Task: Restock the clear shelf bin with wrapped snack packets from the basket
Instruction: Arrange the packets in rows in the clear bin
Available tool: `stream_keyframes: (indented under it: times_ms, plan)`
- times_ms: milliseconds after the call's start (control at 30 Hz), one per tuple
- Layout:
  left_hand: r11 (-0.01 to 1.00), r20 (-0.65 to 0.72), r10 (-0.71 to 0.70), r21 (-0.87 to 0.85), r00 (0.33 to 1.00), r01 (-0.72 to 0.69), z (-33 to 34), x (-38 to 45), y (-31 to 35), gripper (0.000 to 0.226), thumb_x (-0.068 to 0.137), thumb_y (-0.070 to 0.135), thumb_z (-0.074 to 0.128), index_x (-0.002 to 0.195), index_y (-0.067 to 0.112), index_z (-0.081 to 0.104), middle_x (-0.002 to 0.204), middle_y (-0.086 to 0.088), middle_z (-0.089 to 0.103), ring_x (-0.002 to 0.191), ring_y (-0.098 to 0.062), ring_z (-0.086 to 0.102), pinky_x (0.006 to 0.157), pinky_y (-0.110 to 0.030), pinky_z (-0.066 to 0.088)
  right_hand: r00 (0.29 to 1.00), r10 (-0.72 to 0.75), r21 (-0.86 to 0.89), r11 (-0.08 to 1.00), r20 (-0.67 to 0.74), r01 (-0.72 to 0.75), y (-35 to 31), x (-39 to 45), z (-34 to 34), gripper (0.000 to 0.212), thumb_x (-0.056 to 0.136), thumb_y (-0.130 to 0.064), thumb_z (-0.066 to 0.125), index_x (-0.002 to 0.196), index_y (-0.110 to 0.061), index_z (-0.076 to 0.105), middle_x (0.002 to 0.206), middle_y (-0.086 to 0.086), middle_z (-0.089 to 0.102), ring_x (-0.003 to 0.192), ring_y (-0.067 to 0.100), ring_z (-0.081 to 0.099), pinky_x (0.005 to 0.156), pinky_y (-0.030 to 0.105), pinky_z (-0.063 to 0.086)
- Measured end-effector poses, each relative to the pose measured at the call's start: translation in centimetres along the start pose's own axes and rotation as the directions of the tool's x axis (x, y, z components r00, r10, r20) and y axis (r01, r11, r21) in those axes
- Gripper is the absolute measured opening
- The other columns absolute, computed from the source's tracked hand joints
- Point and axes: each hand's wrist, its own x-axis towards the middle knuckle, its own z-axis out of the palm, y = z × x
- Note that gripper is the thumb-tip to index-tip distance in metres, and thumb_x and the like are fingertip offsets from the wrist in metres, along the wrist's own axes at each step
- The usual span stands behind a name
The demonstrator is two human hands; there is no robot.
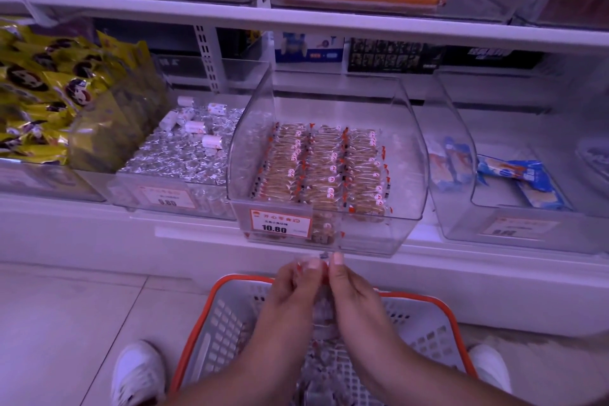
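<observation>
A clear shelf bin point(408, 148) stands pulled forward on the low shelf, with a 10.80 price tag point(280, 223) on its front. Inside lie three neat rows of wrapped snack packets point(323, 168). Below it on the floor sits a grey basket with an orange rim point(197, 336), holding more clear-wrapped packets point(324, 359). Above the basket, just under the bin's front, my left hand point(290, 290) and my right hand point(349, 290) are pressed together and pinch a small bunch of packets point(321, 273) between them.
A bin of silver-wrapped sweets point(184, 152) stands to the left, beside yellow snack bags point(49, 89). A bin with blue packets point(520, 181) is on the right. An upper shelf point(296, 20) overhangs. My white shoes point(138, 372) flank the basket on the tiled floor.
</observation>
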Motion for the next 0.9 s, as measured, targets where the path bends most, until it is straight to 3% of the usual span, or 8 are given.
stream_keyframes:
  times_ms: [133,200,300,400,533,633,767,900]
  plan:
    - [0.970,-0.028,0.136,0.209,0.990,-0.127,-0.6,0.3,-0.4,0.023,0.101,0.034,0.048,0.120,0.027,0.060,0.092,0.024,0.068,0.078,0.026,0.058,0.064,0.003,0.041,0.976,0.157,0.228,0.955,0.150,-0.189,-0.2,-0.5,0.7,0.039,0.083,-0.058,0.058,0.100,-0.029,0.077,0.101,-0.006,0.077,0.096,0.007,0.072,0.087,0.031,0.057]
    - [0.983,-0.059,0.137,0.135,0.989,-0.128,-0.8,0.6,-0.2,0.024,0.102,0.030,0.049,0.116,0.018,0.063,0.094,0.004,0.075,0.085,0.007,0.068,0.071,-0.009,0.049,0.952,0.206,0.261,0.929,0.227,-0.263,-0.1,-0.5,1.1,0.059,0.072,-0.051,0.077,0.122,-0.023,0.066,0.116,-0.003,0.073,0.112,0.011,0.066,0.103,0.036,0.048]
    - [0.997,-0.116,0.068,-0.016,0.991,-0.071,-0.7,0.9,-0.1,0.021,0.100,0.025,0.053,0.103,0.009,0.067,0.090,-0.014,0.076,0.074,-0.011,0.071,0.061,-0.018,0.055,0.931,0.235,0.302,0.899,0.281,-0.318,0.1,-0.5,1.4,0.069,0.070,-0.020,0.067,0.137,-0.017,0.052,0.124,0.000,0.069,0.120,0.014,0.062,0.114,0.039,0.039]
    - [0.996,-0.117,0.022,-0.080,0.993,-0.032,-0.8,0.9,0.1,0.023,0.098,0.028,0.056,0.104,0.009,0.069,0.090,-0.013,0.077,0.084,-0.025,0.073,0.075,-0.032,0.060,0.939,0.185,0.196,0.949,0.291,-0.247,-0.1,-0.6,0.8,0.034,0.095,-0.004,0.057,0.128,-0.014,0.060,0.119,0.005,0.072,0.115,0.021,0.065,0.105,0.039,0.047]
    - [0.994,-0.092,-0.017,-0.111,0.996,0.007,-1.0,1.1,0.7,0.025,0.100,0.029,0.054,0.106,0.013,0.072,0.097,-0.015,0.077,0.093,-0.035,0.073,0.082,-0.044,0.057,0.975,0.132,-0.037,0.991,0.179,-0.128,-1.4,-0.2,-0.5,0.022,0.101,-0.018,0.053,0.112,-0.019,0.071,0.103,0.007,0.076,0.087,0.016,0.069,0.062,0.020,0.054]
    - [0.993,-0.055,-0.021,-0.113,0.998,0.015,-1.1,1.3,1.0,0.030,0.104,0.026,0.045,0.109,0.013,0.072,0.104,-0.014,0.076,0.096,-0.030,0.074,0.080,-0.037,0.056,0.990,0.086,-0.014,0.996,0.109,-0.085,-2.0,0.3,-1.1,0.019,0.095,-0.014,0.060,0.108,-0.017,0.074,0.099,0.006,0.077,0.088,0.020,0.072,0.080,0.035,0.058]
    - [0.993,-0.097,-0.024,-0.114,0.995,0.013,-1.6,2.2,1.7,0.033,0.104,0.032,0.045,0.121,0.012,0.064,0.108,-0.006,0.076,0.099,-0.025,0.073,0.088,-0.039,0.054,0.993,0.113,0.190,0.975,0.025,-0.116,-2.2,0.8,-1.5,0.020,0.090,-0.012,0.061,0.081,-0.015,0.079,0.080,0.010,0.074,0.060,0.017,0.066,0.069,0.034,0.055]
    - [0.976,0.001,-0.137,-0.169,0.991,0.135,-0.9,1.8,1.4,0.070,0.091,0.060,0.043,0.112,0.000,0.072,0.111,-0.021,0.072,0.100,-0.038,0.069,0.097,-0.047,0.052,0.993,0.078,0.189,0.977,0.092,-0.095,-1.9,0.3,-0.8,0.027,0.092,-0.007,0.055,0.089,-0.017,0.080,0.089,0.010,0.077,0.073,0.021,0.071,0.069,0.028,0.056]
